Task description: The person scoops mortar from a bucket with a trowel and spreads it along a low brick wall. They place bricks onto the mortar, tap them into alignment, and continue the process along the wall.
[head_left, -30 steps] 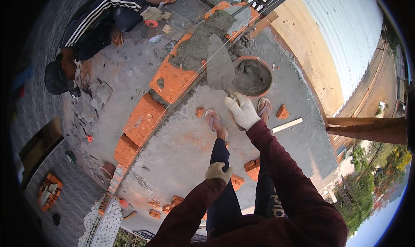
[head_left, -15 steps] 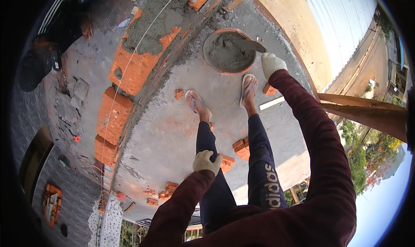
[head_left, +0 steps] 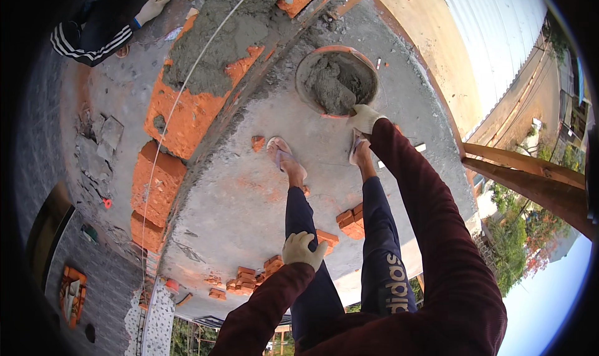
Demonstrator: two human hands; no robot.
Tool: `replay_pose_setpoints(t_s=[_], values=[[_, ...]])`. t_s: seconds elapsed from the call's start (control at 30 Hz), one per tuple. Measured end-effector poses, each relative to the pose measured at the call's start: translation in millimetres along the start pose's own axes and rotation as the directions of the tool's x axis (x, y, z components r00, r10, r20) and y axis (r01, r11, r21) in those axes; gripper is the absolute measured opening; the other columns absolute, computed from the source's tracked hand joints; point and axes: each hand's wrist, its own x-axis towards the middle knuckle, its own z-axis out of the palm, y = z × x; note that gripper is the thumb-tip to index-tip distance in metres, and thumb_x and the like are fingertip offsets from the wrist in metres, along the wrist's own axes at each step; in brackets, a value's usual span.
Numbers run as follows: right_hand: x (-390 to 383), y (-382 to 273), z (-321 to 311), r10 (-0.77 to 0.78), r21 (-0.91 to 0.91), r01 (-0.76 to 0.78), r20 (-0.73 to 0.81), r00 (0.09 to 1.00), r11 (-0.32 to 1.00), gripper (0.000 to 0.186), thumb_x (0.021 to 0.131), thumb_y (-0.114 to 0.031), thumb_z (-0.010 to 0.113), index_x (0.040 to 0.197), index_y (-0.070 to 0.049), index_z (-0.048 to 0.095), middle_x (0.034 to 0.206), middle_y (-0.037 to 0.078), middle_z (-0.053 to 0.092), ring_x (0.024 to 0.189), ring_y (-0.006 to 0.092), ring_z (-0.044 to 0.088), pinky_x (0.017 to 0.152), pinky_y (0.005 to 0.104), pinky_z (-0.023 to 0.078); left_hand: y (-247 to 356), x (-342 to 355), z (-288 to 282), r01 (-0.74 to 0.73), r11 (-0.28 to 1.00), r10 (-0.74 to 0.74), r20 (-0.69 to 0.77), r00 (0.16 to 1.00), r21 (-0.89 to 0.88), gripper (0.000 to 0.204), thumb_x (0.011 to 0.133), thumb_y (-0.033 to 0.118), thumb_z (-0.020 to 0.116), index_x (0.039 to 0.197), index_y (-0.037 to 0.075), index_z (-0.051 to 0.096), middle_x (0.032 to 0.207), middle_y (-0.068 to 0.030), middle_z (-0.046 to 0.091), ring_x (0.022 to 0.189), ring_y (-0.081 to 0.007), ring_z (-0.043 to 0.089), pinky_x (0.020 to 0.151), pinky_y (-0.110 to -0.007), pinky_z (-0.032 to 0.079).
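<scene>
My right hand (head_left: 365,117), in a pale glove, is closed on a trowel (head_left: 342,97) whose blade is down in grey wet mortar, in a round bucket (head_left: 304,86) ahead of my feet. Much of the handle is hidden by my fingers. My left hand (head_left: 302,251), also gloved, rests on my left knee, fingers bent and apart, holding nothing visible. Left of the bucket runs a low course of orange bricks (head_left: 157,182), with mortar (head_left: 206,57) spread over its far part and a thin string (head_left: 181,91) stretched above it.
A co-worker's gloved hand (head_left: 151,10) and striped sleeve are at upper left. Small brick stacks (head_left: 349,225) and broken pieces lie near my legs. Grey rubble (head_left: 107,144) lies beyond the brick course. Wooden beams (head_left: 524,172) and a drop-off border the slab on the right.
My right hand has moved from over the brick course to the bucket, lowering the trowel into the mortar. My left hand stays on my knee. The co-worker has shifted, a gloved hand now showing.
</scene>
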Motion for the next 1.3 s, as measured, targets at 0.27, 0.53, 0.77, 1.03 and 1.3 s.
replay_pose_setpoints(t_s=[0.27,0.53,0.77,1.03,1.3], values=[[-12,-2,32,-0.047,0.484,0.054,-0.027,0.999,0.873,0.013,0.086,-0.011,0.068,0.091,-0.011,0.056,0.067,0.0,0.055,0.053,0.0162,0.056,0.044,0.0364,0.044,6,5,-12,-0.032,0.998,0.035,0.056,0.998,-0.048,0.041,0.078,0.04,0.08,0.099,0.005,0.077,0.113,-0.0112,0.073,0.109,-0.0327,0.064,0.098,-0.046,0.051],[-42,56,46,-0.307,-0.142,0.272,-0.446,0.841,0.952,0.031,0.086,-0.038,0.07,0.108,-0.015,0.068,0.115,0.018,0.065,0.126,0.0392,0.05,0.106,0.0512,0.034,9,11,-14,-0.059,0.998,0.06,0.038,0.997,-0.029,0.041,0.077,0.039,0.082,0.1,0.005,0.077,0.115,-0.0124,0.073,0.108,-0.0332,0.066,0.097,-0.046,0.052],[-249,-62,68,-0.261,0.692,0.355,-0.242,0.934,0.629,0.02,0.089,-0.002,0.064,0.107,-0.001,0.054,0.069,0.001,0.054,0.044,0.0119,0.052,0.04,0.0294,0.044,1,4,-17,0.059,0.998,-0.059,0.033,0.998,-0.004,0.046,0.08,0.046,0.078,0.106,0.008,0.077,0.121,-0.0121,0.073,0.118,-0.0322,0.065,0.103,-0.045,0.051],[-336,-238,64,-0.482,0.885,0.443,-0.33,0.812,0.142,0.023,0.09,-0.008,0.07,0.107,-0.002,0.056,0.074,0.005,0.059,0.05,0.0134,0.056,0.044,0.0291,0.047,-5,5,-26,0.121,0.991,-0.113,0.126,0.986,-0.061,0.048,0.084,0.048,0.073,0.109,0.008,0.077,0.122,-0.0143,0.072,0.118,-0.0344,0.065,0.104,-0.046,0.05],[-236,-300,30,-0.754,0.894,0.049,-0.405,0.517,-0.446,0.019,0.092,-0.013,0.06,0.108,-0.003,0.064,0.071,0.004,0.055,0.049,0.0152,0.055,0.04,0.034,0.047,-10,-2,-35,0.043,0.999,-0.042,0.04,0.998,-0.021,0.017,0.082,0.02,0.07,0.092,0.007,0.073,0.109,-0.015,0.074,0.107,-0.0359,0.069,0.093,-0.046,0.055]])
